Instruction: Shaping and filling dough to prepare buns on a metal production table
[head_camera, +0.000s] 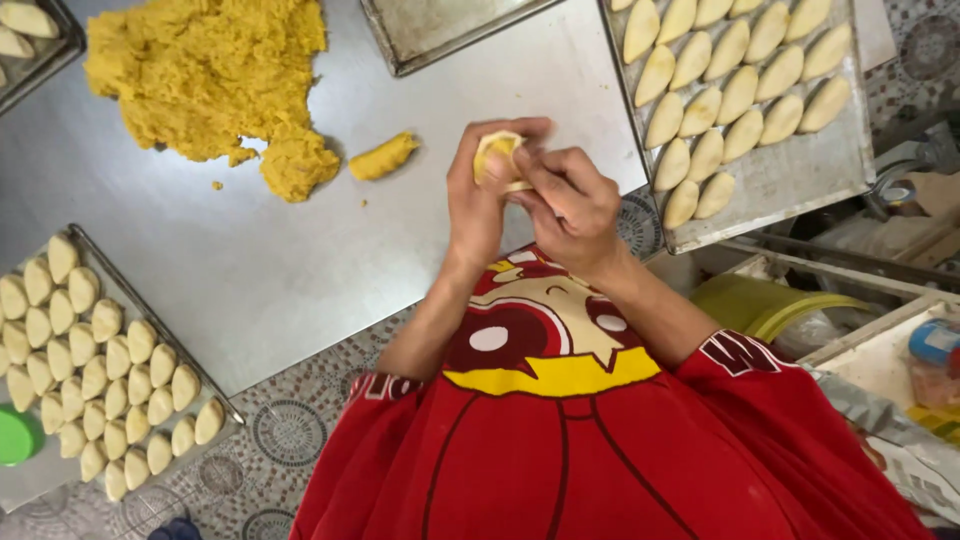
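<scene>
Both hands meet over the front edge of the steel table (300, 260). My left hand (478, 205) cups a small pale dough piece with yellow filling (497, 152). My right hand (568, 200) pinches the same piece from the right, fingertips on its rim. To the left of the hands, a short log of yellow filling (382, 157) lies on the table. Beyond it spreads a big heap of the same yellow filling (210, 75).
A metal tray (790, 185) at the right holds rows of shaped pale pastries. Another tray (80, 245) at the lower left is full of similar pieces, with a green lid (15, 435) beside it. An empty tray (440, 30) sits at the top.
</scene>
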